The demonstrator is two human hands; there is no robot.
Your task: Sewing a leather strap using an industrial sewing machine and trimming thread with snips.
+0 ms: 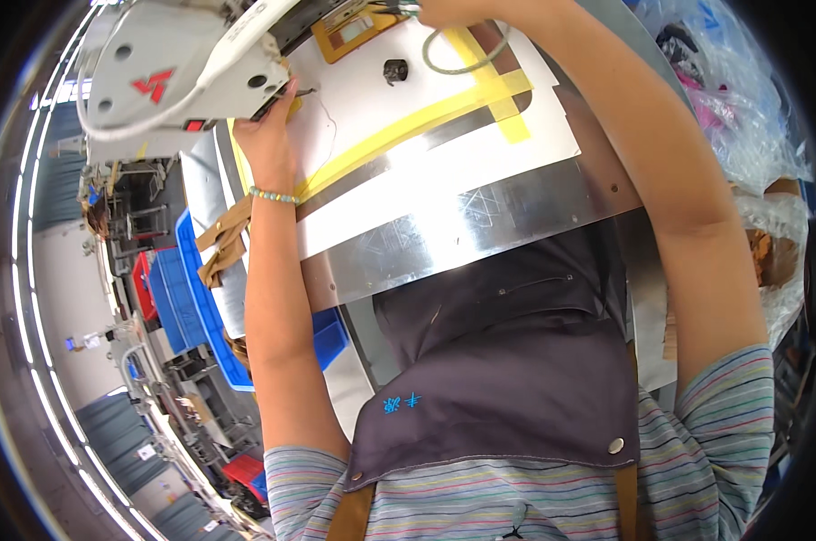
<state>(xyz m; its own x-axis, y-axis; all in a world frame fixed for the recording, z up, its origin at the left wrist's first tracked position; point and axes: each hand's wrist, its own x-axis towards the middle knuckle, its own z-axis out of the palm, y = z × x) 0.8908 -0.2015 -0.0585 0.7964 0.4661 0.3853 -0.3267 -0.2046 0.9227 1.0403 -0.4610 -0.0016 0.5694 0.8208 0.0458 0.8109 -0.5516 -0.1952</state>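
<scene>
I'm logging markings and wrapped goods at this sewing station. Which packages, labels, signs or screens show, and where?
Red emblem: angular mark on the white sewing machine head, upper left.
Framed label: amber-edged rectangle on the machine bed, top centre, between the left hand and right hand.
Clear plastic bags: crinkled, far right.
No screens.

We are in a sewing workshop, probably a garment factory. In the upper left of the frame we see the white head of an industrial sewing machine (169, 68) above a metal work plate (480, 225) marked with yellow tape (408, 126). At the left edge, blue plastic bins (187, 298) and a red crate (144, 279) stand among other work stations. Long ceiling lamps (20, 298) curve along the rim. At right, clear plastic bags (742, 117) are piled.
</scene>
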